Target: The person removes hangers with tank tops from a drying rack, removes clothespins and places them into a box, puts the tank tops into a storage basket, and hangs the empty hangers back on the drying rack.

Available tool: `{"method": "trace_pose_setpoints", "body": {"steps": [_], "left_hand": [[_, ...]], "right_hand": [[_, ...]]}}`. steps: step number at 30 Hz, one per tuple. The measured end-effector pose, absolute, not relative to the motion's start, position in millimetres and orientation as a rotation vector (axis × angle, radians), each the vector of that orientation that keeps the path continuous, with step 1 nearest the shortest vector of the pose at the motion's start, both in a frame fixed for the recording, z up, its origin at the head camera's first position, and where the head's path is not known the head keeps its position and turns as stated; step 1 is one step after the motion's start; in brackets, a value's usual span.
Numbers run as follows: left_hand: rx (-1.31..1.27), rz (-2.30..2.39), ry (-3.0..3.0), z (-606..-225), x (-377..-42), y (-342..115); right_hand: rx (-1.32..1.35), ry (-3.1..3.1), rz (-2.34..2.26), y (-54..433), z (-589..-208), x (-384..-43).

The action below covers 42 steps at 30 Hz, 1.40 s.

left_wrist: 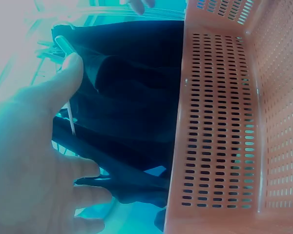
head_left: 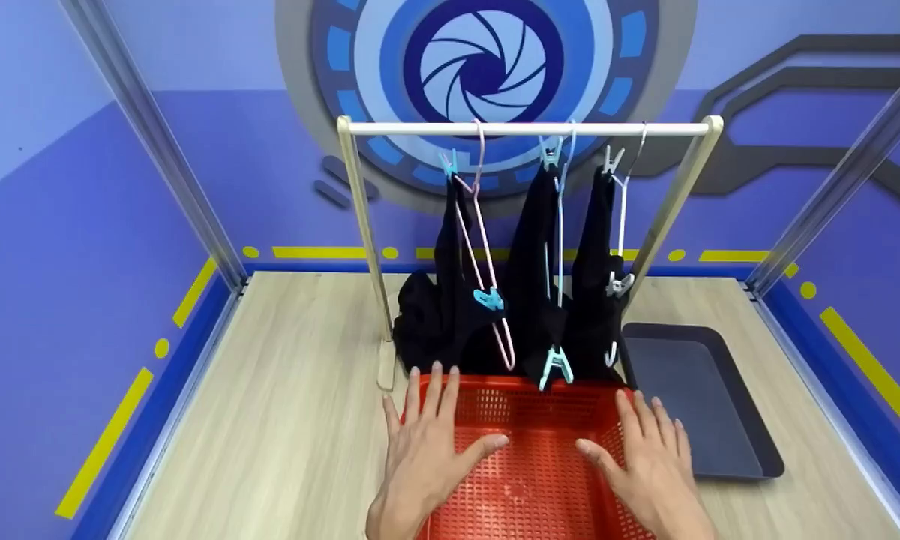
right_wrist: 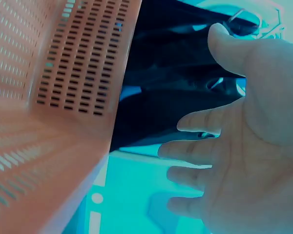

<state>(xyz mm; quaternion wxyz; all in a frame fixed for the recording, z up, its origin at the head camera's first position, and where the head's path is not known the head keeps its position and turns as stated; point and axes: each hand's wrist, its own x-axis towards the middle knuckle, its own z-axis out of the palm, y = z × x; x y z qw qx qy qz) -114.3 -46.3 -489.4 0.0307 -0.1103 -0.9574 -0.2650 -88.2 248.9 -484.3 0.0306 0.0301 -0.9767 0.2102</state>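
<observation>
Both hands are spread above a red perforated basket [head_left: 532, 480] at the table's front. The left hand [head_left: 424, 450], thumb out, is over the basket's left side; the right hand [head_left: 649, 465] is over its right side. Neither holds anything. In the wrist views a gap shows between each palm and the basket wall [left_wrist: 217, 122]. Behind the basket, black garments [head_left: 457, 300] are clipped to a pink hanger [head_left: 487, 247], a light blue hanger [head_left: 561, 225] and a white hanger [head_left: 622, 217]. Blue clips [head_left: 489, 300] and pale clips [head_left: 619, 284] pinch the cloth.
A small rack with a white rail [head_left: 525, 129] and wooden legs [head_left: 367, 232] carries the hangers. To its right a dark grey tray [head_left: 701, 405] lies on the wooden table [head_left: 285, 420]. Blue printed panels [head_left: 217, 165] enclose the table at the back and sides.
</observation>
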Motion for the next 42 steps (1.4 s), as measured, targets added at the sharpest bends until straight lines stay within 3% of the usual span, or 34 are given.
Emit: {"method": "trace_pose_setpoints", "body": {"steps": [42], "left_hand": [[-0.348, -0.862, -2.781, -457, -128, -35]], "right_hand": [[-0.045, -3.266, 0.655, 309, -494, -96]]}}
